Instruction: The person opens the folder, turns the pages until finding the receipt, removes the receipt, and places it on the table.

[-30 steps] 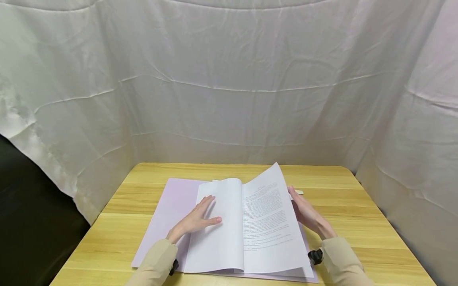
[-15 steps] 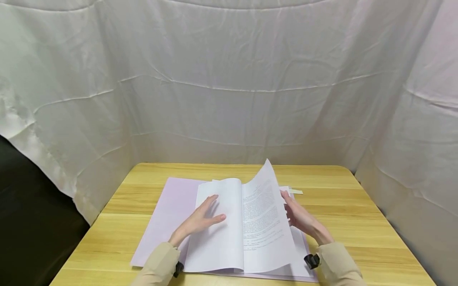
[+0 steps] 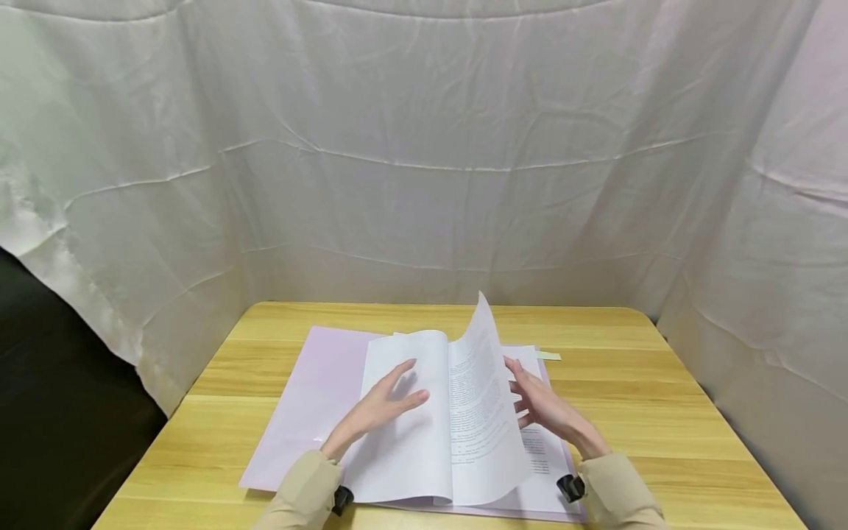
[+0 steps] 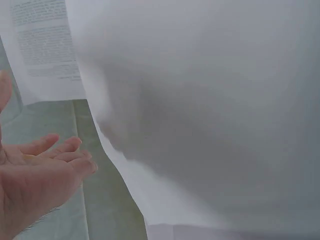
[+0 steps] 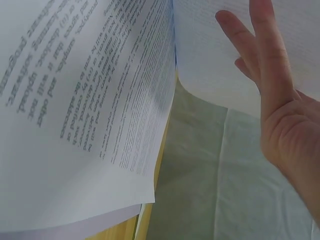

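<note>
A lilac folder [image 3: 308, 401] lies spread on the table, with white printed sheets in it. One printed sheet [image 3: 480, 427] stands half raised, its right side curling up and leftward. My right hand [image 3: 546, 411] is at that sheet's right side, its fingers extended along the back; in the right wrist view the fingers [image 5: 275, 55] look straight against the paper. Over the blank left page [image 3: 404, 464] hovers my left hand [image 3: 374, 412], thumb and fingers spread, holding nothing. Beneath the raised sheet, another printed page [image 3: 546, 478] shows at the right.
A pale paper tab [image 3: 549, 355] sticks out past the folder's upper right edge. The wooden table [image 3: 669, 442] has rounded far corners. Light curtains [image 3: 464, 206] hang behind and on both sides, and a dark area [image 3: 59, 412] is at the far left.
My right hand has moved left, and the sheet has lifted and curled further leftward, uncovering the printed page below. The left hand has shifted slightly right, away from the page.
</note>
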`<state>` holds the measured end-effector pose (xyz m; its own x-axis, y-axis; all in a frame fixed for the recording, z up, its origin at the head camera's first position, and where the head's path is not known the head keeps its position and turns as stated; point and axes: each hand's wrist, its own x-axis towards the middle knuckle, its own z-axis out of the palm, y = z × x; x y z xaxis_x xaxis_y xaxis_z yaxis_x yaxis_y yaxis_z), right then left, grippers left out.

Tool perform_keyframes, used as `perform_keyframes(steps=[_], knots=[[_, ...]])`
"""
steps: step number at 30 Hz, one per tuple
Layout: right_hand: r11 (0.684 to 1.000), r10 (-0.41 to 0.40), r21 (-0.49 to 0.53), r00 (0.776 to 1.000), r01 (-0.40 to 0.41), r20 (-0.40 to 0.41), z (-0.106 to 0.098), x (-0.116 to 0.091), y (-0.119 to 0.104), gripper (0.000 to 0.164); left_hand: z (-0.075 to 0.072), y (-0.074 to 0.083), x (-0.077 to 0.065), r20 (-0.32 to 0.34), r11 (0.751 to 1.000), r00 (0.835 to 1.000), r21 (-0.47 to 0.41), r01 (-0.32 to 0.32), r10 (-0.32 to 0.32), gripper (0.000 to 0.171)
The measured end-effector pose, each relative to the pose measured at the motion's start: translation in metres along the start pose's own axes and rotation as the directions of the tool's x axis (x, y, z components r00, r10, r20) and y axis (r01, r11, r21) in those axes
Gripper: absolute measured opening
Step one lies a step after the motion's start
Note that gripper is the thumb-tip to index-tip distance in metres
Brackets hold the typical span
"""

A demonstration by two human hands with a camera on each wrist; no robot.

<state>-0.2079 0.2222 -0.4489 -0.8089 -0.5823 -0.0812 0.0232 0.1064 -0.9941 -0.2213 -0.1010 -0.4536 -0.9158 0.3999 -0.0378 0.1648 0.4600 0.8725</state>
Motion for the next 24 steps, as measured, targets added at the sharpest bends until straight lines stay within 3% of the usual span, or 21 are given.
perform_keyframes(steps=[12, 18, 24], knots=[[0.994, 0.052, -0.096, 0.997, -0.058, -0.063, 0.013, 0.005, -0.003, 0.063, 0.009, 0.008, 0.005, 0.05, 0.978, 0.996, -0.2, -0.059, 0.07, 0.076], [0.999, 0.034, -0.043, 0.999, -0.033, 0.004, 0.014, 0.01, -0.001, 0.06, 0.013, 0.014, 0.008, 0.053, 0.951, 0.993, -0.299, -0.081, 0.101, 0.07], [0.997, 0.042, -0.063, 0.999, -0.04, 0.027, 0.017, 0.013, -0.004, 0.062, 0.016, 0.019, 0.01, 0.053, 0.93, 0.994, -0.361, -0.074, 0.1, 0.064]])
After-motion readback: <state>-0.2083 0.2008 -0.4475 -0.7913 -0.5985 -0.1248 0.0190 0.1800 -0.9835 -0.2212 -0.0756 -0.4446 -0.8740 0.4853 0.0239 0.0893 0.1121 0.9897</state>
